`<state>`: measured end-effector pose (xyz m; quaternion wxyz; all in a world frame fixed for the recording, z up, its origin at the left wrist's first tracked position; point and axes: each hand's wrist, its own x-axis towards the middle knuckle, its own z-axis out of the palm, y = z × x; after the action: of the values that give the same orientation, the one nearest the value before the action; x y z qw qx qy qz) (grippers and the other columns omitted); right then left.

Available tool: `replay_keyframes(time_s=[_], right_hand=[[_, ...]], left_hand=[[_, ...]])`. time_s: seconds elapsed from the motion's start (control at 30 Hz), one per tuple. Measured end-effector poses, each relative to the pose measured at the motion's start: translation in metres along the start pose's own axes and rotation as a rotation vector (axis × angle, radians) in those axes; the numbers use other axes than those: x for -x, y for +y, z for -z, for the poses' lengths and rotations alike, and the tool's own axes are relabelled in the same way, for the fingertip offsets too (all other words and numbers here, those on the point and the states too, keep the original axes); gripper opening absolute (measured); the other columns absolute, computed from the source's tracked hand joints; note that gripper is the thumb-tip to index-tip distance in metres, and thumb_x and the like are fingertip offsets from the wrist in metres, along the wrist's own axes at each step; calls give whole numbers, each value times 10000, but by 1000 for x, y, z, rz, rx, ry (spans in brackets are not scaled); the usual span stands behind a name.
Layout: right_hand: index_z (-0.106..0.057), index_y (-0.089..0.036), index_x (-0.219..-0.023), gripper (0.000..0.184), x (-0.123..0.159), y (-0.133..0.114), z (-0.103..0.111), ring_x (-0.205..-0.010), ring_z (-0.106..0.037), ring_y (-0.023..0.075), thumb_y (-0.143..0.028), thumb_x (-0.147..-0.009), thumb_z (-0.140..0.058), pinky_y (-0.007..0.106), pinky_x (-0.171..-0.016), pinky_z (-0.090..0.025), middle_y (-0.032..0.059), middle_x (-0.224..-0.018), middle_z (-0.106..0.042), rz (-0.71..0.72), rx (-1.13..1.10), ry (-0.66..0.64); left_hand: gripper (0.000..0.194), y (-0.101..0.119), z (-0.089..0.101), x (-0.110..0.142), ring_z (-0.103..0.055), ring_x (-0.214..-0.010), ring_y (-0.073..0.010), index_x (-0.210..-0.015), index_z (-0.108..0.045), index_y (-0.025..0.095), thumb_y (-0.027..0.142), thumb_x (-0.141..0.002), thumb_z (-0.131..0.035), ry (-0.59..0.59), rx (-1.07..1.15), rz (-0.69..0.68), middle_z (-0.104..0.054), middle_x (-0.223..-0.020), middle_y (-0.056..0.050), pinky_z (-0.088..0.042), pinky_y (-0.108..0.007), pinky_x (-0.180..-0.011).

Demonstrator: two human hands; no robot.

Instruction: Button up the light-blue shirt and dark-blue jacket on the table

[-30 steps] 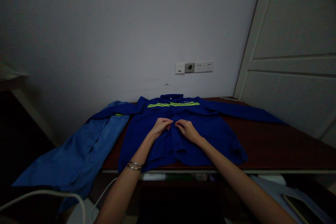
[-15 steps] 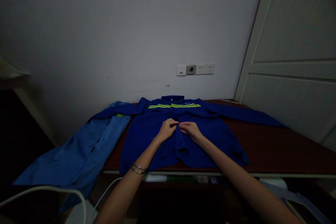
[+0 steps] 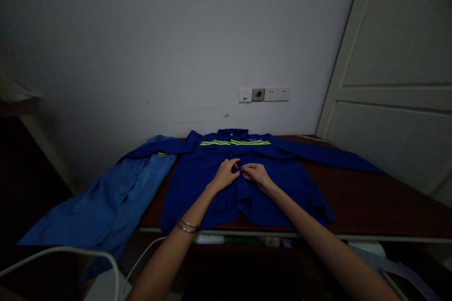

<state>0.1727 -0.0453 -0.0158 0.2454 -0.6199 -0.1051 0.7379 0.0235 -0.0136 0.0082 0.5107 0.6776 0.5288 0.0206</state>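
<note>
A dark blue work jacket [image 3: 205, 183] with yellow-green chest stripes lies spread front up on the dark red-brown table, its sleeves stretched out to both sides. Over the middle of its front opening, my left hand [image 3: 226, 175] has thumb and forefinger parted, with a gap between them. Just to the right, my right hand [image 3: 256, 174] pinches the front edge of the jacket, fingertips together. The fingertips of both hands are close to each other. Any button between them is too small and dark to make out.
A lighter blue garment [image 3: 116, 197] lies under the jacket's left-hand sleeve and hangs over the table edge. White sockets [image 3: 277, 94] sit on the wall behind. A white cable [image 3: 70, 250] loops at lower left. The table [image 3: 367, 197] runs right toward a pale door [image 3: 395, 56].
My left thumb and forefinger have parted from a pinch at the front edge. My right hand keeps its pinch in nearly the same place, and the jacket lies as before.
</note>
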Motion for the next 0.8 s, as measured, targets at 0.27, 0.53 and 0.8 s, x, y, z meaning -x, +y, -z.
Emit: replay_keyframes(time_s=[0.27, 0.53, 0.8], right_hand=[[-613, -121, -629, 319, 1, 1, -2, -384, -427, 56, -386, -499, -735, 190, -395, -324, -40, -442, -518, 12, 62, -28], [-577, -142, -633, 304, 2, -5, 1, -378, -438, 71, -410, -532, -678, 188, -390, -286, -45, -420, -510, 103, 133, -36], [-565, -141, -634, 320, -1, -5, 2, -353, -393, 56, -409, -516, -695, 188, -390, -265, -65, -394, -458, 57, 32, -32]], left_hand=[[411, 2, 2, 1, -524, -888, -191, -1131, -543, 140, 119, -720, -551, -33, -46, -14, -628, -904, -59, -398, -307, -826], [362, 3, 5, 1, -553, -872, -178, -1073, -573, 159, 148, -711, -589, -8, 47, -9, -636, -895, -52, -410, -287, -813], [182, -2, 20, 1, -567, -875, -180, -867, -681, 178, 200, -694, -627, -39, 106, 20, -676, -903, -40, -402, -281, -823]])
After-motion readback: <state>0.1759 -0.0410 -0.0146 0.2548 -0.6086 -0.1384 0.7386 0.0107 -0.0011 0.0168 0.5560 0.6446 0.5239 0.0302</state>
